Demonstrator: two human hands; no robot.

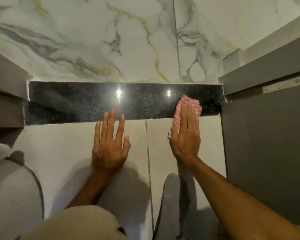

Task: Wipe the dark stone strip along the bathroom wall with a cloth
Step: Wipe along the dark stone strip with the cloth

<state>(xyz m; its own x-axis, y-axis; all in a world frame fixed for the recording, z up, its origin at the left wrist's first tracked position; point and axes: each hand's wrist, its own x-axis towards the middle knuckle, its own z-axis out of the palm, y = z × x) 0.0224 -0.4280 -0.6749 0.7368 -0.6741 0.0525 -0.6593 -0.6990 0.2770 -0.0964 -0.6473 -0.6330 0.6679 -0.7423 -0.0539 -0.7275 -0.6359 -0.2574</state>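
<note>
A dark speckled stone strip [87,103] runs across the wall between marble tiles above and pale tiles below, with two light reflections on it. My right hand [186,134] lies flat, fingers together, pressing a pink-and-white checked cloth [189,103] against the strip's right part and lower edge. Most of the cloth is hidden under the fingers. My left hand [110,142] rests flat on the pale tile [62,149] below the strip, fingers spread, fingertips reaching the strip's lower edge, holding nothing.
White marble wall [128,40] with grey and gold veins rises above the strip. A grey cabinet or door panel [265,144] stands close on the right. Grey ledges [5,94] jut in at the left. A white ribbed object [12,193] sits low left.
</note>
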